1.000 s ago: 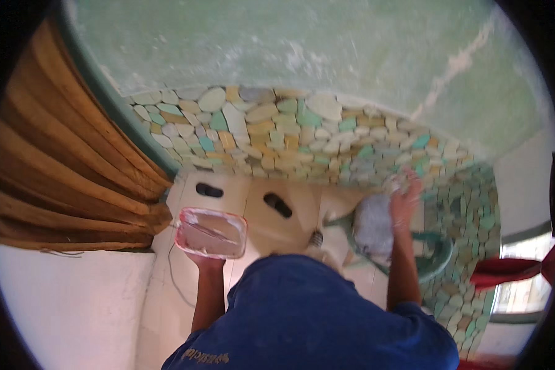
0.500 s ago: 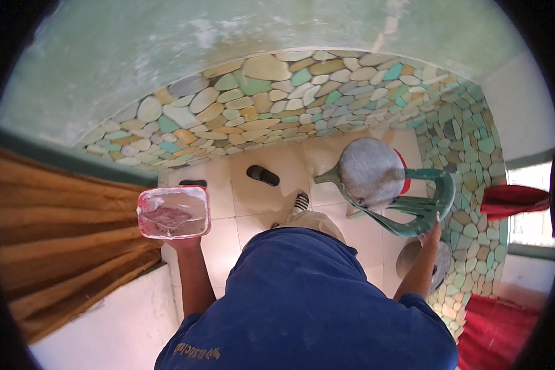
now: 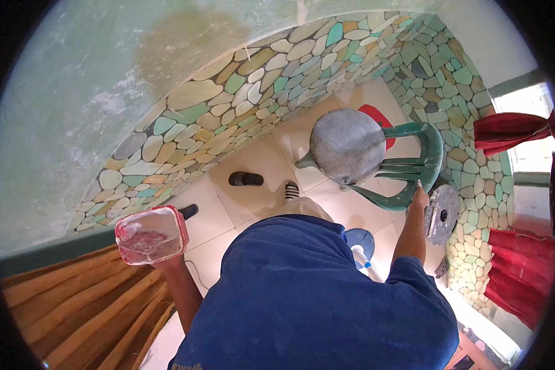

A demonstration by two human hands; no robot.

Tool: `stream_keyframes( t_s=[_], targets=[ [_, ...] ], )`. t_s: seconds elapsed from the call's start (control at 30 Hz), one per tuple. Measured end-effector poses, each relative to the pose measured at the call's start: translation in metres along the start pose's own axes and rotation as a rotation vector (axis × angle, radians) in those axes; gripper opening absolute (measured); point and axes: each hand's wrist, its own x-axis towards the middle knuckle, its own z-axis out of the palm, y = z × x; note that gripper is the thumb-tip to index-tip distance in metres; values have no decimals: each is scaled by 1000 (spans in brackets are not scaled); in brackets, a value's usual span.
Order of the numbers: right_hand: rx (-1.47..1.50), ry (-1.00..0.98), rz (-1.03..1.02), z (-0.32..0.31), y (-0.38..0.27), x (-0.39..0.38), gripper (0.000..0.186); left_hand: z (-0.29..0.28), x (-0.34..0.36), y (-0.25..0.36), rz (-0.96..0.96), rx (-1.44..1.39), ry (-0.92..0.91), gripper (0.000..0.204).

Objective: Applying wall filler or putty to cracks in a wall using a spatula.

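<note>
My left hand point(image 3: 169, 264) grips a red-rimmed plastic container point(image 3: 151, 234) smeared inside with white paste and holding a reddish item I cannot make out. Out to the right, my right hand point(image 3: 417, 203), fingertips whitened, is closed at the edge of a green plastic chair point(image 3: 420, 161), apparently gripping it; part of the grip is hidden. On that chair lies a round, dusty grey object point(image 3: 346, 143), with a red plastic object point(image 3: 373, 113) behind it.
Dark slippers point(image 3: 245, 179) and my striped foot point(image 3: 291, 192) are on the tiled floor point(image 3: 222, 197). A grey disc point(image 3: 442, 216) stands by the pebble-clad wall point(image 3: 475, 185); a blue round object point(image 3: 361, 239) with a white tube is beside me. Brown point(image 3: 86, 296) and red curtains point(image 3: 521, 265) hang either side.
My right hand has come down from the round grey object to the chair's edge. The view has swung, and the container in my left hand now sits further left in it.
</note>
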Motion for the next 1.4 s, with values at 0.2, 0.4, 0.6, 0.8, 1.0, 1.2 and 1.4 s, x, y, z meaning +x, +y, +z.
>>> stream_keyframes(
  t_s=[0.2,0.4,0.6,0.8,1.0,1.2,1.4],
  targets=[
    [588,-436,89,-7,-1,-18,62,15,36,26,-46,69,-15,66],
    [785,-565,246,-19,10,-40,60,5,28,33,-20,62,19,65],
    [805,-569,282,-2,9,-84,64,-19,25,51,-44,83,75,64],
    [835,-662,-10,53,1,-157,50,-51,58,92,-119,100,47,62],
    [978,-535,13,89,0,-271,66,-82,77,149,-127,124,24,61],
    [1020,-478,-4,94,65,-350,65,-113,70,206,-119,185,93,61],
    [1114,-443,100,112,120,-418,63,-106,49,233,-130,280,116,60]
  ],
)
